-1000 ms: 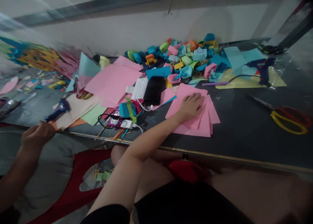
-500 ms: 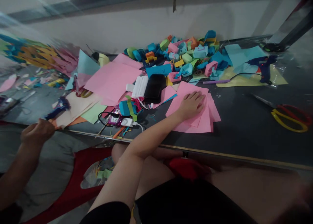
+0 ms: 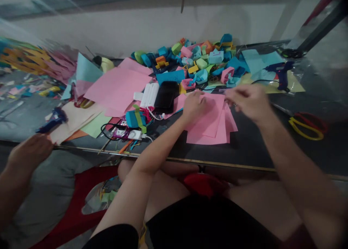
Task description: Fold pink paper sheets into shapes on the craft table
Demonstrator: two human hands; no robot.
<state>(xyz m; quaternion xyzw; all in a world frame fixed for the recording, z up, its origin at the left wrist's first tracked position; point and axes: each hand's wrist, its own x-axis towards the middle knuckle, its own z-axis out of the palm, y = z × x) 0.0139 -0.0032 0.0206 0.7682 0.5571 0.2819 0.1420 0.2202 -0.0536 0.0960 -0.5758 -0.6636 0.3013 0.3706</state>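
Note:
A small stack of pink paper sheets (image 3: 210, 127) lies on the dark table (image 3: 261, 147) in front of me. My left hand (image 3: 193, 106) rests on the top sheet's left corner with its fingers curled over the edge. My right hand (image 3: 246, 101) is at the sheet's upper right corner, fingers pinched together on it and somewhat blurred.
Behind the stack are a black phone (image 3: 164, 96), a white case (image 3: 149, 95), a large pink sheet (image 3: 116, 87) and a pile of folded coloured paper pieces (image 3: 201, 60). Yellow-handled scissors (image 3: 307, 125) and a blue glue gun (image 3: 281, 73) lie right. Another person's hand (image 3: 29, 153) is at lower left.
My right hand has come into view and reached the top pink sheet's corner. My left hand slid from lying flat on the stack to its upper left corner and curled.

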